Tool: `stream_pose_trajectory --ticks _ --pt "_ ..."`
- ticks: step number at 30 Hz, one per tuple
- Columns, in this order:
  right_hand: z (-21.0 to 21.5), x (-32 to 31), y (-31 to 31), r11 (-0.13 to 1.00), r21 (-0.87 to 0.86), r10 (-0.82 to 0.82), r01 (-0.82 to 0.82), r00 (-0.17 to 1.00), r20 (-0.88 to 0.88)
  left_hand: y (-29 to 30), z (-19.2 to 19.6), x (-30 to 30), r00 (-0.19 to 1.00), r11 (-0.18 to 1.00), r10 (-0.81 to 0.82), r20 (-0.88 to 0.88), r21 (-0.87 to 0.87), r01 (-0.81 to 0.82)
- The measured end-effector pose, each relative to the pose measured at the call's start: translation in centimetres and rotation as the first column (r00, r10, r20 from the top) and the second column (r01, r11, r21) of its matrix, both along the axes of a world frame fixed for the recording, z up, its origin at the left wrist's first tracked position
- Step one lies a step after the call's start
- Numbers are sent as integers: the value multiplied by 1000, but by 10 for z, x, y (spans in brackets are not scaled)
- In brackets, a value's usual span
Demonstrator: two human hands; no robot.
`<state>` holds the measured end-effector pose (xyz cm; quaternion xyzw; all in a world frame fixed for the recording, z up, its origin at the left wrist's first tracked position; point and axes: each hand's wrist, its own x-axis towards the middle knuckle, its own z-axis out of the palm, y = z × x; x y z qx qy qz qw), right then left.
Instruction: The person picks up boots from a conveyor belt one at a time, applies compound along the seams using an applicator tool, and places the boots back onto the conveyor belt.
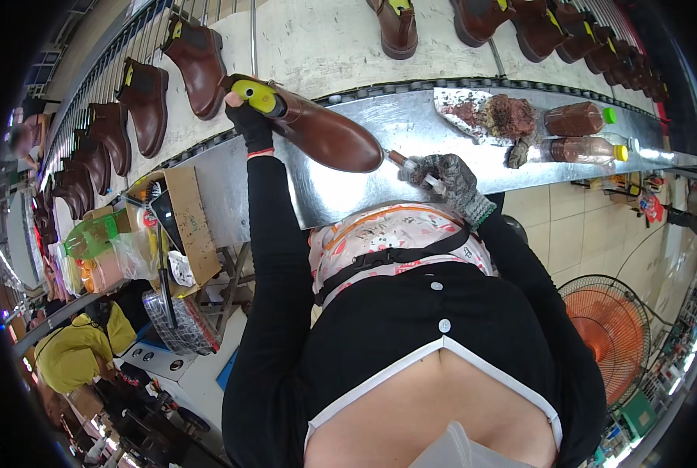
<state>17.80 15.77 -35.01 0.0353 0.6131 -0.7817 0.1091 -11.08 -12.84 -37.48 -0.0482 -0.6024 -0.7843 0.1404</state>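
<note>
My left hand (pixel 249 125), in a black fingerless glove, grips a brown leather ankle boot (pixel 329 136) by its shaft, where yellow lining shows. The boot is tilted, its toe pointing right over the metal ledge. My right hand (pixel 451 183), in a stained grey knit glove, closes round a slim applicator (pixel 398 158) with a brown end and a pale handle. That brown end sits right by the boot's toe; whether it touches the leather I cannot tell.
Brown boots (pixel 147 109) line the conveyor (pixel 309 39) on both sides. Along the metal ledge (pixel 411 117) lie a stained sponge (pixel 511 117) and bottles of brown liquid (pixel 575 119). A cardboard box (pixel 188 226) stands at left, an orange fan (pixel 604 339) at right.
</note>
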Motion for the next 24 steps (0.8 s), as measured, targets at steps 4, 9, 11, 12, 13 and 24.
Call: stream_pose_trajectory --ticks 4,9,11,12,13,24 --pt "10 5 -12 953 -229 -172 198 977 130 -19 0 6 995 918 74 -68 -385 -95" --pt "18 1 -4 967 -118 -221 226 974 59 -40 8 25 961 584 198 -194 -764 -274" --pt "15 1 1 965 -97 -241 245 969 54 -29 27 39 951 585 107 -291 -755 -297" --pt "20 -1 1 965 -63 -249 253 966 67 -33 29 44 962 690 128 -242 -674 -262" --pt "24 -3 1 965 -30 -257 260 963 79 -39 29 50 961 691 131 -244 -673 -265" --pt "29 -16 -1 928 271 -246 256 967 -74 -41 78 151 986 618 153 -68 -772 -149"
